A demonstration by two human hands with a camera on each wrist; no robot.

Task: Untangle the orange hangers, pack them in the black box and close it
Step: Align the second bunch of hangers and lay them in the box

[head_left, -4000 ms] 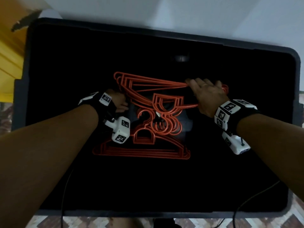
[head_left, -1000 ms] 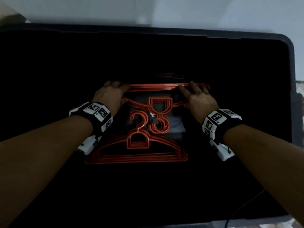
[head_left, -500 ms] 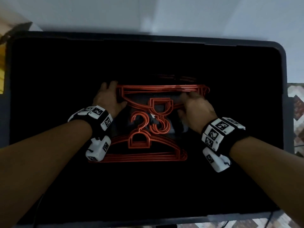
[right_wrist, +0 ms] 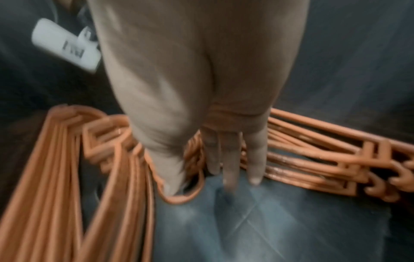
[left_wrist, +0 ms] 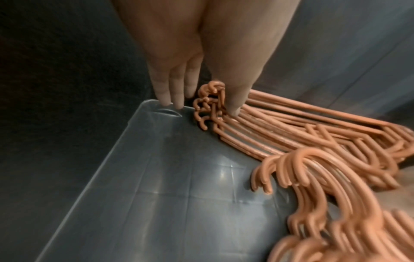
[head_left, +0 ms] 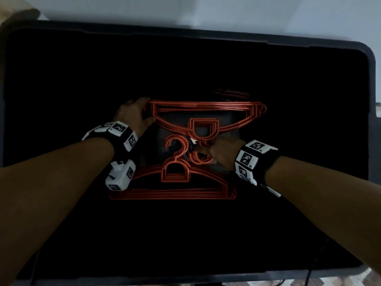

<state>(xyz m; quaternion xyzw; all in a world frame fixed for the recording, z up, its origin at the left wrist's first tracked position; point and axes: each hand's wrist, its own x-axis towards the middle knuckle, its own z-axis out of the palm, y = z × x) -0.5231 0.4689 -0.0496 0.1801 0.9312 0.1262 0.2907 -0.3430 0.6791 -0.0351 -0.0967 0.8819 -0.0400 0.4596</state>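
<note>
Inside the open black box lie two stacks of orange hangers. The far stack has its hooks pointing toward me; the near stack has its hooks pointing away. The two sets of hooks meet in the middle. My left hand is at the left end of the far stack; its straight fingers touch the box floor and the thumb presses on the hanger ends. My right hand reaches into the hooks. Its thumb sits inside a hook loop and its fingers point straight down at the floor.
The box floor is bare dark plastic left of the hangers, and wide dark room surrounds both stacks. A pale wall lies beyond the far rim. A cable trails over the near right rim.
My right hand has left the right side of the far stack and come back to the hooks in the middle. The left hand stays at the stack's left end.
</note>
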